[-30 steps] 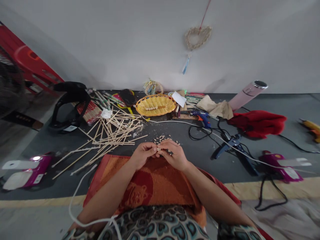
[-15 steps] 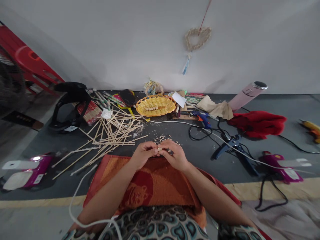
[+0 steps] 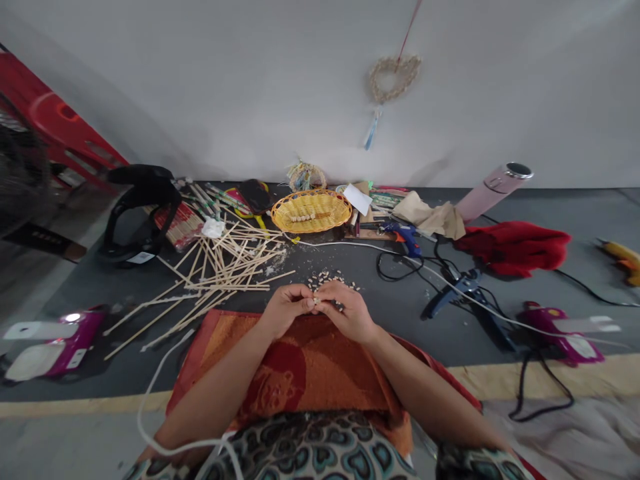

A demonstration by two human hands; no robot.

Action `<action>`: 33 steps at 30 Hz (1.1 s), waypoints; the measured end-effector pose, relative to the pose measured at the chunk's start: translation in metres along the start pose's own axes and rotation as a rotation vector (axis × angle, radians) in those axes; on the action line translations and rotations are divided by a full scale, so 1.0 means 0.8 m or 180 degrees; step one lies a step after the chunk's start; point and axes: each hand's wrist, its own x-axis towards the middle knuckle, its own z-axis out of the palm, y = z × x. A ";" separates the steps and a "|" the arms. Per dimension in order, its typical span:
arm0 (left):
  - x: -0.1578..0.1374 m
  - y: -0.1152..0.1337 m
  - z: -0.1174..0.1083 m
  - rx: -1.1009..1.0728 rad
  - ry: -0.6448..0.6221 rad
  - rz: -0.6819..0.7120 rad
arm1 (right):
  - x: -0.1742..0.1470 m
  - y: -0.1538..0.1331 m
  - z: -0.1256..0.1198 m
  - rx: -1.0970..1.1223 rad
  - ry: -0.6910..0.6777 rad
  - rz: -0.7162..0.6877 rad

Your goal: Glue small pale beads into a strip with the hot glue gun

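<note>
My left hand (image 3: 289,309) and my right hand (image 3: 349,309) meet fingertip to fingertip above the front of the table. Pinched between them are small pale wooden pieces (image 3: 317,301), partly covered by the fingers; how they are joined is too small to tell. Just beyond my fingers, several loose short wooden pieces (image 3: 326,276) lie scattered on the dark tabletop. Below my wrists an orange towel (image 3: 330,373) covers my lap and the table edge.
Long thin sticks (image 3: 235,260) lie in a pile at left. A yellow basket (image 3: 313,227) holds a row of small pieces. At right are a blue glue gun (image 3: 407,239), blue-handled pliers (image 3: 453,293), a red cloth (image 3: 515,247), a pink flask (image 3: 495,193) and a white cable (image 3: 345,244).
Both hands keep pinching the small wooden pieces, with the fingertips shifted very slightly left. More of the loose pieces show beyond the fingers.
</note>
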 end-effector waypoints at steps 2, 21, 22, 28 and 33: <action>0.000 -0.001 -0.001 0.0059 -0.0012 0.0010 | 0.000 0.001 0.001 0.0011 -0.0032 0.0009; 0.001 0.004 -0.004 -0.0087 -0.0137 -0.0217 | 0.000 0.000 -0.007 -0.0210 -0.0040 -0.0011; 0.001 0.004 -0.004 -0.0083 -0.0154 -0.0224 | 0.000 0.001 -0.007 -0.0233 -0.0031 -0.0012; 0.000 0.005 -0.002 -0.0238 -0.0107 -0.0319 | 0.001 0.000 -0.006 -0.0258 0.0017 -0.0082; -0.001 0.004 -0.002 -0.0409 -0.0055 -0.0407 | 0.001 -0.001 -0.003 -0.0181 0.0072 -0.0123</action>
